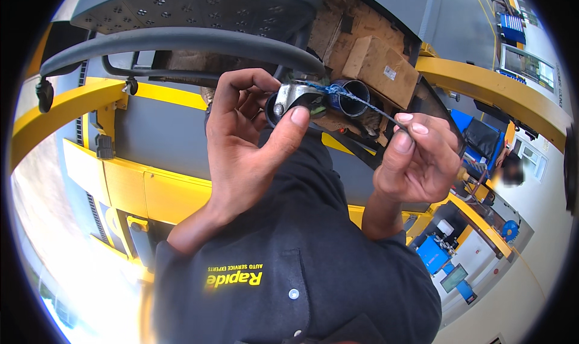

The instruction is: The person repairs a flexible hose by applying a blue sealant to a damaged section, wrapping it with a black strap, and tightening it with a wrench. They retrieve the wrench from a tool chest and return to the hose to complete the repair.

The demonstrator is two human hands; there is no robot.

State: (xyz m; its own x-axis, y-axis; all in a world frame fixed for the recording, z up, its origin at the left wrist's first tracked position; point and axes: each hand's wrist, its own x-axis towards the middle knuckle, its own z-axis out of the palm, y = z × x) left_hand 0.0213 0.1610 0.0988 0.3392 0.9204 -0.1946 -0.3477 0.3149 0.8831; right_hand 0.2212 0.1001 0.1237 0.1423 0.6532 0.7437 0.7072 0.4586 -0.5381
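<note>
A caster with a silver metal fork [294, 97] and a dark wheel is gripped between the thumb and fingers of my left hand [247, 127]. It sits at the end of a grey tubular frame [181, 39], under a perforated grey seat [199, 9]. Blue frayed string [338, 91] is wound about the top of the caster. From there it stretches in a thin, straight line down to the right. Its darker end is pinched between the thumb and fingers of my right hand [416, 160]. Part of the wheel is hidden by my left hand.
Beyond my hands, an open tray lined with worn cardboard [338, 18] holds a cardboard box [383, 66] and a blue can [351, 100]. Other casters [45, 95] hang from the frame at left. Yellow beams [488, 88] flank the work; a blue machine [434, 253] stands at right.
</note>
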